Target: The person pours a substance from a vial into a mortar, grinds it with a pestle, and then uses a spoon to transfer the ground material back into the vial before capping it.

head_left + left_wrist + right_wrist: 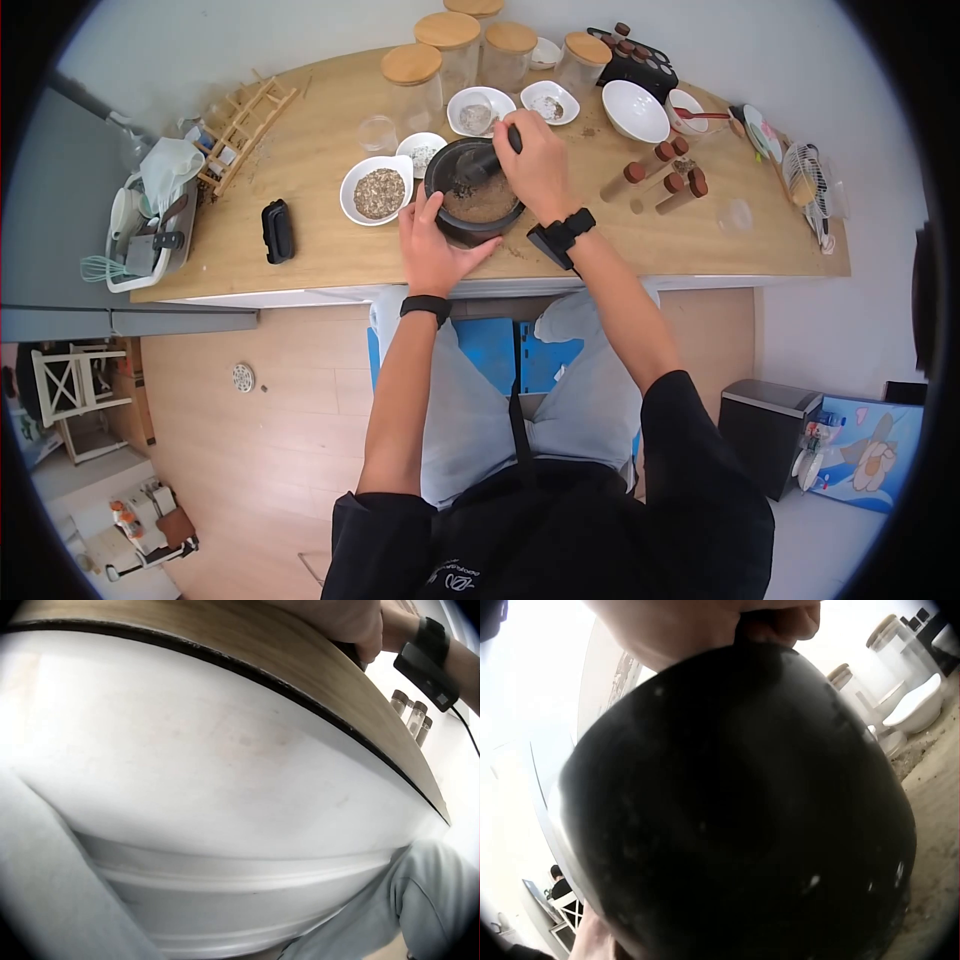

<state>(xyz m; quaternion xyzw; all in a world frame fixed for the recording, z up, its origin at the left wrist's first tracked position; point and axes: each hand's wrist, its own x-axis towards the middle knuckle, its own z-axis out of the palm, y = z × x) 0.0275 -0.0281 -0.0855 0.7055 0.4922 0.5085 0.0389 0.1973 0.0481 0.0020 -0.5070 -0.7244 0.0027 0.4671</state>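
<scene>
A dark mortar (470,232) stands near the table's front edge with brown ground material (482,203) inside. My right hand (537,168) grips the black pestle (478,166), which leans into the bowl. With thumb and fingers spread around the near left side, my left hand (436,245) holds the mortar. In the right wrist view the mortar's dark wall (735,802) fills the middle, below the right hand (682,630). The left wrist view shows part of the right hand (337,619) at the top.
White bowls with seeds (380,194) and herbs (423,152) stand left of the mortar; wooden-lidded jars (412,66) are behind. Brown-capped tubes (625,181) stand right. A black case (278,232), a dish rack (150,232) and a wooden rack (243,135) are at left.
</scene>
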